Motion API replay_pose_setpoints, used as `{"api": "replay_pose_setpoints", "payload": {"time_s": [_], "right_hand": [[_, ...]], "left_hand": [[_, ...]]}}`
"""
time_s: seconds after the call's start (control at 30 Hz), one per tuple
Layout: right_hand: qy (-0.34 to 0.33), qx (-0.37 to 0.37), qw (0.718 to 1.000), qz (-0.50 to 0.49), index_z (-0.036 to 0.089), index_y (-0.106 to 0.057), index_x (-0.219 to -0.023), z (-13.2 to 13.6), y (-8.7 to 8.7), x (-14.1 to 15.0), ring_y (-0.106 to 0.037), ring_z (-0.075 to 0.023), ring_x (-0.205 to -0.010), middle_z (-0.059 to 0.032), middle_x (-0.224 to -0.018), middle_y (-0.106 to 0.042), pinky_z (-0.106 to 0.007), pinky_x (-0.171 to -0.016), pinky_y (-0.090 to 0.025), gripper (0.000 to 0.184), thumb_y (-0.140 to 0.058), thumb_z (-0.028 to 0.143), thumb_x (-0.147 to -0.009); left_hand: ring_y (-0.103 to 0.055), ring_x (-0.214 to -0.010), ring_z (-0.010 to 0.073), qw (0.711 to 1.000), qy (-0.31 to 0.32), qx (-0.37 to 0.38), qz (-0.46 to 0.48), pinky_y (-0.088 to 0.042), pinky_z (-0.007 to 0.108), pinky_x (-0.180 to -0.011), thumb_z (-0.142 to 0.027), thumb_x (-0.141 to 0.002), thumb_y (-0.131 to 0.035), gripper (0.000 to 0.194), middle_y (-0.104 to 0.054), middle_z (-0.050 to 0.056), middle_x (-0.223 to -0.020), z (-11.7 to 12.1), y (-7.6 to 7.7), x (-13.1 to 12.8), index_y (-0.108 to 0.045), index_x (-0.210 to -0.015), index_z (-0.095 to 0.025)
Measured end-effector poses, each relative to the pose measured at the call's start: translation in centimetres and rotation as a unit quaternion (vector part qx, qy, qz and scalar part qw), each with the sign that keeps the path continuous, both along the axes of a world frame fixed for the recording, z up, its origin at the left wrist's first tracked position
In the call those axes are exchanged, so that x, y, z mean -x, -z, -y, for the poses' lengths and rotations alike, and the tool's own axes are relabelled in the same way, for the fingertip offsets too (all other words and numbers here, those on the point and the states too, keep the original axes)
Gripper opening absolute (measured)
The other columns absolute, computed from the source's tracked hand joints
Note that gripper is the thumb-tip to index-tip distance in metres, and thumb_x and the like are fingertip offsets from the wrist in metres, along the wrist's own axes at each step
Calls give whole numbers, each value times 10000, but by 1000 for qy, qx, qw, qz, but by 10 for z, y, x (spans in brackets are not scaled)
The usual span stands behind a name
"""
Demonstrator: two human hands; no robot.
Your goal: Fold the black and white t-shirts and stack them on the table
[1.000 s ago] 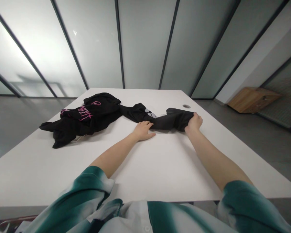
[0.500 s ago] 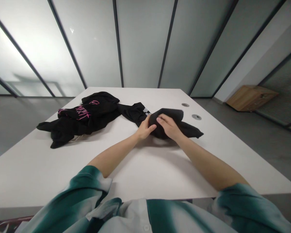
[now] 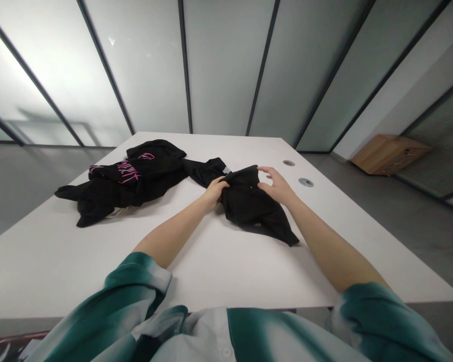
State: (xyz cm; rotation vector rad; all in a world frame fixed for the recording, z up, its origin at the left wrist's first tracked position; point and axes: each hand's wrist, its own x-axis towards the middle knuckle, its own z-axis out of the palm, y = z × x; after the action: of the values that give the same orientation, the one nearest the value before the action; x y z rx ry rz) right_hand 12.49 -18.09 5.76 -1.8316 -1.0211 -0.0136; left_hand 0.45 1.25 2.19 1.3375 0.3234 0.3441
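Note:
A black garment (image 3: 254,206) lies bunched on the white table (image 3: 211,271), its near right end tapering to a point. My left hand (image 3: 213,192) is closed on its left edge, thumb on top of the cloth. At the upper right corner of the cloth is my right hand (image 3: 278,187), thumb and fingers apart, the tips against or just beside the edge. Whether any cloth is pinched there is hard to see. Behind my left hand, a black sleeve-like piece (image 3: 202,171) with a white patch runs left; its join with the bunched cloth is hidden.
Left on the table lies a black garment with pink lettering (image 3: 136,186), touching the sleeve-like piece. Two round grommets (image 3: 306,182) are set in the tabletop at the right. Frosted glass panels (image 3: 222,65) stand behind. A wooden cabinet (image 3: 390,153) is on the floor at right.
The raised, folded part of the black garment has come down, and its pointed end has swung toward me. My right hand has shifted right and its fingers have spread. My left hand moved slightly left.

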Motion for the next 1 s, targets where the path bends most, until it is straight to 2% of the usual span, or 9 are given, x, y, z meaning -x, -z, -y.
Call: {"api": "replay_pose_setpoints", "payload": {"time_s": [0.1,0.17,0.3,0.43,0.53,0.63,0.77,0.9,1.0], "right_hand": [[-23,88,996,24,218,-470,-1433,1,14,-5,-346,-336,-1437,-143,-1552,-399,-509,-1180,-272,896,-810,427,-631],[-35,94,995,-8,210,-413,-1470,-4,23,-2,-345,-335,-1437,-150,-1563,-375,-505,-1172,-286,979,-819,470,-617],[-73,82,991,-71,178,-613,-1197,-19,30,7,-604,-321,-1158,-119,-1223,-666,-496,-1027,-453,599,-742,444,-677],[29,-24,997,-73,191,-638,-919,-29,23,7,-654,-276,-924,-66,-916,-717,-451,-884,-528,296,-669,404,-716],[134,-171,971,-99,209,-609,-971,-36,12,-1,-648,-258,-974,-69,-993,-712,-432,-889,-540,315,-647,436,-757],[154,-271,941,-133,229,-581,-1053,-44,-4,-15,-644,-246,-1061,-68,-1116,-685,-427,-913,-545,339,-625,446,-796],[135,-326,925,-141,232,-576,-1060,-45,-35,-39,-648,-238,-1068,-58,-1121,-667,-426,-889,-561,302,-566,449,-850],[115,-362,919,-111,217,-584,-1019,-34,-67,-62,-653,-212,-981,-45,-1048,-665,-401,-867,-560,228,-589,361,-843],[114,-330,936,-52,214,-600,-955,-22,-86,-77,-632,-199,-940,-28,-953,-667,-397,-872,-540,157,-607,333,-853]], "left_hand": [[-684,-781,207,999,12,33,-3,-565,305,-648,-197,-670,-547,262,-712,20,-805,-3,-7,2,-643,-914,-208],[-691,-819,224,998,46,33,-9,-575,334,-697,-200,-668,-553,252,-723,26,-825,-4,-12,5,-647,-902,-203],[-686,-948,252,990,137,-18,5,-559,382,-839,-261,-693,-628,280,-735,49,-923,-3,-19,7,-649,-962,-188],[-622,-1136,296,985,77,-153,33,-499,425,-978,-417,-654,-793,575,-682,113,-1166,5,-20,5,-583,-1131,-174],[-593,-1169,350,954,20,-299,-27,-479,460,-998,-462,-544,-881,734,-651,142,-1193,11,-21,1,-566,-1138,-167],[-636,-1048,335,931,7,-359,-58,-510,456,-933,-384,-614,-837,479,-683,103,-1023,10,-27,-9,-605,-981,-181],[-641,-782,217,967,2,-252,-33,-553,367,-742,-210,-726,-661,126,-625,20,-754,-9,-48,-30,-598,-833,-193],[-629,-778,177,985,-79,-144,56,-539,340,-759,-132,-748,-548,168,-632,20,-792,-48,-87,-50,-604,-899,-182],[-642,-883,195,971,-131,-168,110,-525,360,-840,-142,-786,-506,220,-659,46,-889,-79,-119,-53,-610,-979,-156]]}}
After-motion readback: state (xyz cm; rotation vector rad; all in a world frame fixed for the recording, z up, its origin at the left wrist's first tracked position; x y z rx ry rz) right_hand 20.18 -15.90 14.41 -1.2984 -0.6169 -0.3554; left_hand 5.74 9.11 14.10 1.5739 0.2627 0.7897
